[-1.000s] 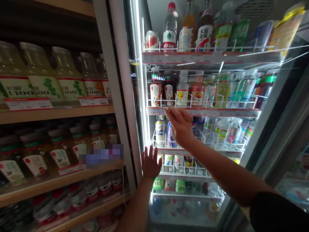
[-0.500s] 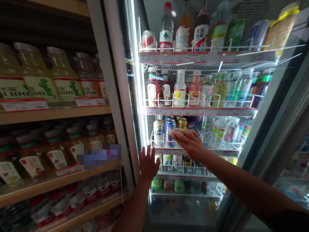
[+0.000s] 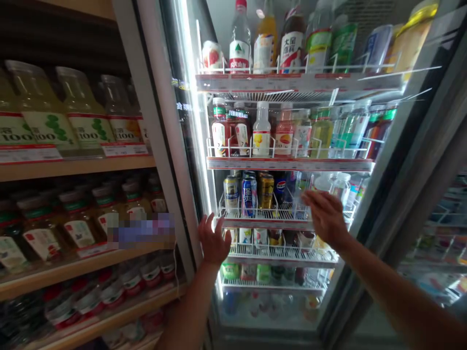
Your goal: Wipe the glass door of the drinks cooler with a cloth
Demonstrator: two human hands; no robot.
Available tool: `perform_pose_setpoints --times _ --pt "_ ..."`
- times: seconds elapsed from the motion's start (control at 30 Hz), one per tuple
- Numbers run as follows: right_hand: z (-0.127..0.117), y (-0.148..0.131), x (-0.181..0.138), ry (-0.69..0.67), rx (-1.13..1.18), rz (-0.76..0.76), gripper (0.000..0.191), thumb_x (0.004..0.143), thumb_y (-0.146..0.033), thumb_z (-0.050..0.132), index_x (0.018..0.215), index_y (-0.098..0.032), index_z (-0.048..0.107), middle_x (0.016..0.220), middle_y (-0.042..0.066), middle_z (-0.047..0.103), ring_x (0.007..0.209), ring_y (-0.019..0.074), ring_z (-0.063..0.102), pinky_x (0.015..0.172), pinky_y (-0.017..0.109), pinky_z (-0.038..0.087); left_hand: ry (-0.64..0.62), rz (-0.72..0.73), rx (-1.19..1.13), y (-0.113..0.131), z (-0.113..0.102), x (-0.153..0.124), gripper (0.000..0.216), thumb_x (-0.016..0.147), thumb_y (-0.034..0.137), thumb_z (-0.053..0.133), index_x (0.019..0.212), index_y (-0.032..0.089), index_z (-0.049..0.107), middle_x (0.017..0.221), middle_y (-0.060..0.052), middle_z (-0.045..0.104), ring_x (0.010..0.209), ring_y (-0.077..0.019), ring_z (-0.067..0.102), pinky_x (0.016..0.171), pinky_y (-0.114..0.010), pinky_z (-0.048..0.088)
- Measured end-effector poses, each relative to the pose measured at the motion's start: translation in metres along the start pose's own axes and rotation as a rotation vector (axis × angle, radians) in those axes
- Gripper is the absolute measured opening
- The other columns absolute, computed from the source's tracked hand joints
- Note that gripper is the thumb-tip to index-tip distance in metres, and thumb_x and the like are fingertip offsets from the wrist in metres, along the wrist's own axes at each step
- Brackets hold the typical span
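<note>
I face an open drinks cooler with white wire shelves (image 3: 262, 221). My left hand (image 3: 213, 240) is open, fingers spread, resting against the cooler's left door frame (image 3: 171, 160) at the height of the can shelf. My right hand (image 3: 326, 216) is open, fingers stretched, held in front of the clear bottles (image 3: 337, 187) at the right end of that shelf; it holds nothing. Left of it stand a silver can (image 3: 231, 192), a blue can (image 3: 249, 195), a gold can (image 3: 266, 191) and a dark cola bottle (image 3: 280, 187).
Upper cooler shelves hold juice and tea bottles (image 3: 261, 131) and a water bottle (image 3: 238, 41). Wooden shelves (image 3: 73, 167) at left carry rows of yellow-green drink bottles (image 3: 85, 116). The open glass door (image 3: 412, 160) stands at the right. Lower cooler racks hold small cans.
My right hand has dropped from the shelf edge above the cans and swept right, uncovering the cans. The view has shifted left. My left hand stays on the frame.
</note>
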State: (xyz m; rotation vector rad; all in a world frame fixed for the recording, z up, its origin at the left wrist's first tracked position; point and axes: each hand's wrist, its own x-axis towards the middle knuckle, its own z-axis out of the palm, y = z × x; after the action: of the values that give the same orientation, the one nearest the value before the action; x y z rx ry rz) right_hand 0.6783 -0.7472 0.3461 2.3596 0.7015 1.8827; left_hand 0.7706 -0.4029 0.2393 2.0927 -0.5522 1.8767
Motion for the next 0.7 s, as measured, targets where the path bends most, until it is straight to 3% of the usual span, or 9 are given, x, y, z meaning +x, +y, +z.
perform_pose_setpoints --times 0.07,0.13,0.3,0.37,0.47,0.53,0.7 --pt "-0.005 0.013 0.000 0.176 -0.092 0.156 0.059 0.091 -0.007 0.057 0.145 -0.029 0.051 0.134 0.007 0.064 0.117 0.0213 0.059 0.105 0.040 0.041 0.056 -0.002 -0.029 0.015 -0.002 0.024 0.059 0.092 0.029 0.052 0.149 0.022 0.038 0.156 -0.016 0.037 0.146 -0.0317 0.034 0.116 -0.051 0.030" --pt "-0.006 0.013 -0.008 0.199 -0.118 0.178 0.058 0.090 -0.007 0.058 0.145 -0.027 0.051 0.134 0.009 0.064 0.118 0.0222 0.058 0.105 0.040 0.041 0.097 0.031 -0.056 0.031 -0.001 0.051 0.057 0.093 0.029 0.051 0.149 0.024 0.040 0.156 -0.015 0.038 0.146 -0.0306 0.034 0.116 -0.050 0.029" --pt "-0.007 0.000 -0.045 -0.201 0.050 -0.115 0.060 0.091 -0.008 0.055 0.147 -0.029 0.048 0.132 0.003 0.067 0.120 0.0195 0.059 0.101 0.035 0.046 0.008 0.117 -0.053 0.055 0.012 0.092 0.059 0.095 0.031 0.050 0.152 0.027 0.037 0.159 -0.012 0.038 0.153 -0.0312 0.021 0.121 -0.054 0.017" --pt "-0.012 0.016 -0.050 -0.113 0.008 -0.016 0.058 0.091 -0.009 0.055 0.144 -0.031 0.051 0.132 0.003 0.067 0.119 0.0208 0.060 0.102 0.037 0.046 -0.013 0.153 -0.030 0.055 0.016 0.092 0.063 0.094 0.031 0.053 0.154 0.027 0.034 0.159 -0.011 0.038 0.153 -0.0312 0.018 0.123 -0.056 0.014" --pt "-0.018 0.047 -0.055 0.177 -0.167 0.226 0.055 0.090 -0.012 0.060 0.141 -0.030 0.055 0.132 0.007 0.066 0.114 0.0244 0.063 0.103 0.043 0.046 -0.002 0.158 -0.025 0.053 0.019 0.087 0.067 0.093 0.030 0.055 0.156 0.026 0.030 0.160 -0.011 0.034 0.153 -0.0323 0.018 0.123 -0.057 0.014" --pt "-0.019 0.053 -0.066 0.232 -0.244 0.278 0.056 0.089 -0.014 0.063 0.142 -0.029 0.054 0.134 0.010 0.065 0.113 0.0260 0.064 0.102 0.045 0.047 0.002 0.144 -0.033 0.053 0.020 0.086 0.068 0.093 0.030 0.054 0.156 0.027 0.030 0.161 -0.009 0.033 0.153 -0.0320 0.018 0.124 -0.057 0.014" --pt "-0.020 0.038 -0.099 -0.116 -0.100 -0.002 0.066 0.089 -0.011 0.062 0.148 -0.033 0.045 0.130 0.005 0.068 0.116 0.0217 0.064 0.101 0.037 0.049 0.000 0.140 -0.038 0.053 0.019 0.086 0.068 0.093 0.030 0.055 0.156 0.029 0.030 0.161 -0.007 0.032 0.153 -0.0301 0.018 0.125 -0.054 0.012"
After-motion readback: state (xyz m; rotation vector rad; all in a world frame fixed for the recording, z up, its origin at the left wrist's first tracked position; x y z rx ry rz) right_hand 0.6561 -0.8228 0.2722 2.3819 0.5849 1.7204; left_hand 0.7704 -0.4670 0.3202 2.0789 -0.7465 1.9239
